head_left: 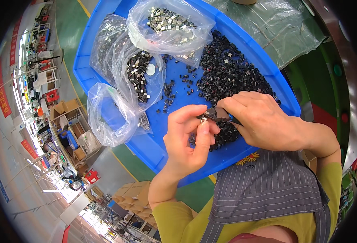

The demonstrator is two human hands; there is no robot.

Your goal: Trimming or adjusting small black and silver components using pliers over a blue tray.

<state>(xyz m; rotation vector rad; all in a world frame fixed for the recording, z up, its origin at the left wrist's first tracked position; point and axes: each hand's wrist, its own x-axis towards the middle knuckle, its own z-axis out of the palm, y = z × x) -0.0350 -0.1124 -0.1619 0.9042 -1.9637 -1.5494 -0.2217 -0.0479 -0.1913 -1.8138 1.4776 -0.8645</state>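
Note:
Over the near side of a blue tray (156, 156), both my hands are close together. My left hand (186, 139) is closed, pinching a small part with a silvery face (204, 119) between thumb and fingers. My right hand (263, 121) is wrapped round a dark tool with a broad flat front (217, 114) and a bit of blue by the palm; its exact kind is hidden. The tool's front touches or nearly touches the part at my left fingertips. Beneath and beyond my hands lies a heap of small black parts (235, 73).
Clear plastic bags (109, 115) of small black and silver parts lie along the tray's left and far sides. A white disc (150, 69) sits in one. Plastic sheeting (275, 28) covers a surface beyond. Cartons (134, 196) and a cluttered shelf (75, 133) stand left.

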